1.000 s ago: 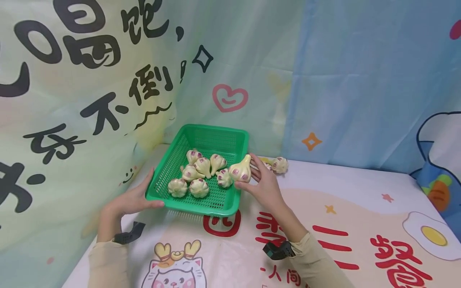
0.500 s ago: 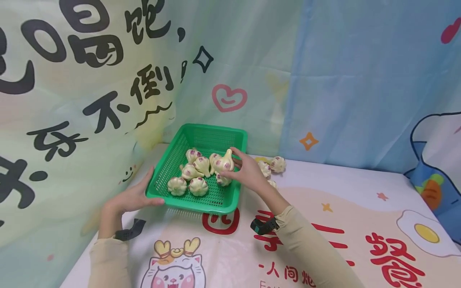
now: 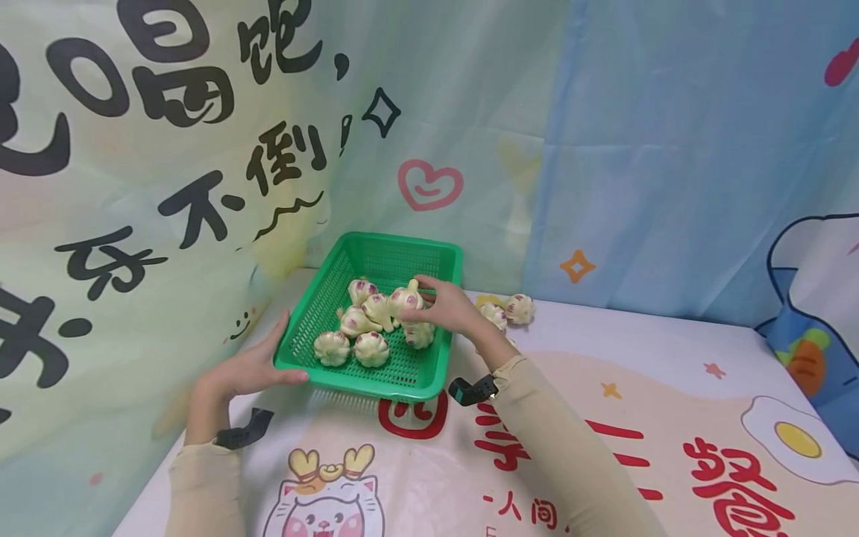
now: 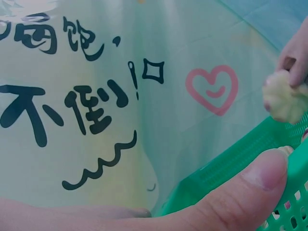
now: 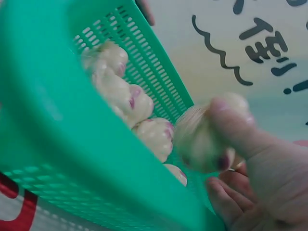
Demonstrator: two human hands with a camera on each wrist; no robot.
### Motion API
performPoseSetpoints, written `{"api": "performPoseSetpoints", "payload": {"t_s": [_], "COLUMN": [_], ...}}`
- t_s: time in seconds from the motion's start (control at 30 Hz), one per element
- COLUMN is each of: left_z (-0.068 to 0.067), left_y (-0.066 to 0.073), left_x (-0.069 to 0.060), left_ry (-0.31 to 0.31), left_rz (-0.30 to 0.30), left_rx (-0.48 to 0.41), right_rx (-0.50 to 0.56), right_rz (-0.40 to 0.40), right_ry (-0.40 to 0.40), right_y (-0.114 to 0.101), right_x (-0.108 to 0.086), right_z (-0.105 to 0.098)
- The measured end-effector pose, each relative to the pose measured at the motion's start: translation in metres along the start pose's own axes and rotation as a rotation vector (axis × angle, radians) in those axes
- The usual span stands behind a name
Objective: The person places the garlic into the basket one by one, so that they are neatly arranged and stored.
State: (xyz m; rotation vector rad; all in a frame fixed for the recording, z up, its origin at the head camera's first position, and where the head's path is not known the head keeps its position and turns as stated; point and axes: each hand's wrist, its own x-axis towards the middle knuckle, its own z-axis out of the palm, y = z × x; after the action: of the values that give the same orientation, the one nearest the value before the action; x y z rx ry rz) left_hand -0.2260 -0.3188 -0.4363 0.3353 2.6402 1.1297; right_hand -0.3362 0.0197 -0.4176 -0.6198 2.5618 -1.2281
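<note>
A green plastic basket (image 3: 376, 386) stands on the table, holding several white and purple garlic bulbs (image 3: 371, 350). My left hand (image 3: 248, 365) grips its left front corner, with the thumb (image 4: 240, 192) over the rim in the left wrist view. Inside the basket's right half, my right hand (image 3: 455, 307) holds one garlic bulb (image 3: 405, 300) between thumb and fingers, its stem pointing up. This bulb is just above the others; whether it touches them I cannot tell. In the right wrist view the held bulb (image 5: 202, 144) is blurred.
To the right of the basket, a few more garlic bulbs (image 3: 520, 309) lie near the back of the table, partly hidden by my right arm. A printed cloth (image 3: 671, 358) covers the table. Hanging curtains (image 3: 604, 186) close in the back and left side.
My right hand has carried the garlic bulb leftward from the basket's right rim and lowered it over the bulbs inside. The left hand keeps its grip on the corner.
</note>
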Motion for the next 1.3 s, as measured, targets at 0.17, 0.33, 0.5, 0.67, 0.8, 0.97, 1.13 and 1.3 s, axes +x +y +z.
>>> {"api": "performPoseSetpoints", "payload": {"t_s": [0.17,0.33,0.5,0.67,0.8,0.97,1.13,1.3], "left_z": [0.000,0.001,0.001,0.000,0.000,0.001,0.000,0.000], "left_y": [-0.001,-0.003,-0.003,-0.003,0.000,0.001,-0.001,0.000], "left_x": [0.000,0.002,0.003,0.002,0.000,-0.001,0.000,-0.001], "left_ry": [0.000,0.003,0.001,0.002,-0.002,-0.007,0.003,0.003], "left_rz": [0.008,0.002,-0.006,0.001,0.001,0.007,0.019,0.007], "left_rx": [0.002,0.001,-0.001,0.003,-0.004,-0.008,0.011,0.008], "right_rx": [-0.057,-0.070,-0.065,-0.035,-0.021,-0.050,-0.099,-0.154], "right_rz": [0.022,0.007,0.001,0.002,-0.004,-0.003,-0.004,-0.025], "right_ry": [-0.058,-0.123,-0.180,-0.194,-0.211,-0.225,-0.185,-0.180], "right_y": [0.001,-0.001,-0.003,-0.004,-0.006,-0.006,-0.007,-0.007], "right_x": [0.008,0.013,0.017,0.022,0.027,0.031,0.033,0.036], "right_z": [-0.002,-0.004,-0.005,-0.003,0.001,0.009,0.015,0.020]}}
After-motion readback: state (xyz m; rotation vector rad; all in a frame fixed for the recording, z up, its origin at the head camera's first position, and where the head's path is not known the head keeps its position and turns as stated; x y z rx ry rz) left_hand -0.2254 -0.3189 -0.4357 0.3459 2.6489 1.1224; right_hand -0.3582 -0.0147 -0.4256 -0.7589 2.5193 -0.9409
